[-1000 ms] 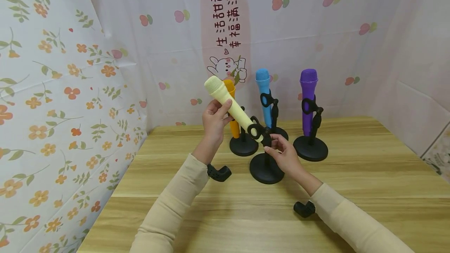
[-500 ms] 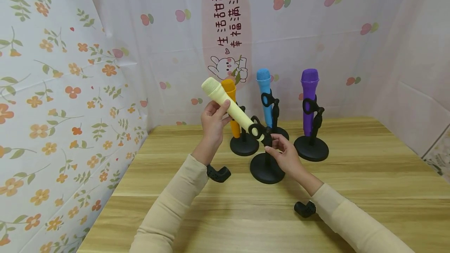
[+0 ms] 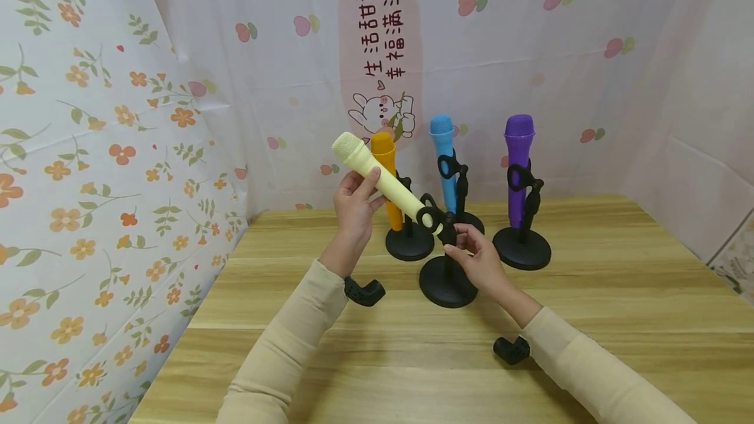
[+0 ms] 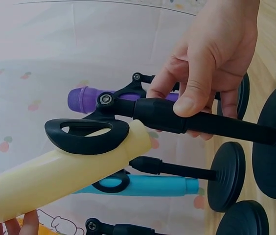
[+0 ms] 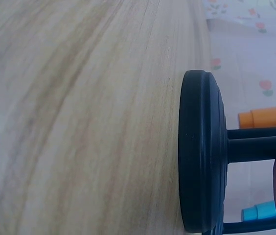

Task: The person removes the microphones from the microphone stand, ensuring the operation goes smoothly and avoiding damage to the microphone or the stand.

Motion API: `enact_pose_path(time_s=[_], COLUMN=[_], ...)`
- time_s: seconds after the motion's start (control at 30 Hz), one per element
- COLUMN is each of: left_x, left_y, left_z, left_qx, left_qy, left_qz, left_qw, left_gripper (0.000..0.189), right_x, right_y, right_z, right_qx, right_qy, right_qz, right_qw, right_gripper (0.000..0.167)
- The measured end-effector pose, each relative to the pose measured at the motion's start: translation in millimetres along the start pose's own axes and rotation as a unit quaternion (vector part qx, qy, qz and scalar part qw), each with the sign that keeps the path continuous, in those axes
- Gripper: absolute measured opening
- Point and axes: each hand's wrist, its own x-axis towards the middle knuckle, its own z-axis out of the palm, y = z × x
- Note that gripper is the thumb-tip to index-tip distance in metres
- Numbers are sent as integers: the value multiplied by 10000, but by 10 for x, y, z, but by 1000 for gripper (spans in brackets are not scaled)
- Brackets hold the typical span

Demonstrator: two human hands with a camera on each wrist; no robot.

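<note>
Left hand [image 3: 355, 209] pinches the cream microphone [image 3: 398, 192], right hand [image 3: 482, 262] the stand [image 4: 228, 128]; apparent step: sliding through the clip [image 4: 86, 147] (between both hands' fingers); next needs steady pushing.

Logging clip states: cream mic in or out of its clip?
In. Head and left wrist views show the clip straddling the cream mic near its tail, which pokes out beyond. Can't tell how firmly it's seated.

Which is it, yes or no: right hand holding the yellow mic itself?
No: the right hand grips its black stand, while the left hand holds the yellow mic.
</note>
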Motion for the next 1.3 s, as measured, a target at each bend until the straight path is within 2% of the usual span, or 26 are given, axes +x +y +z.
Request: enact_pose_path(time_s=[0.2,0.83,1.17,1.3], left_x=[-2,0,-7,-5], left_y=[15,11,11,6], left_z=[-17,-100,-137,-153], left_qx=[-38,-420,-612,-688], left_qy=[19,190,288,344], left_qz=[-82,-99,-11,-36], left_qw=[10000,9989,9977,9970], left_gripper=[26,21,17,17], right_x=[3,-4,9,-36], right_y=[-16,-10,11,-158], right_z=[-4,-3,5,7], right_qx=[125,5,84,70], right_qy=[-41,-17,20,11], right_qz=[-19,-25,-254,-245], right_qw=[9999,10000,9996,9997], right_gripper=[34,31,29,28])
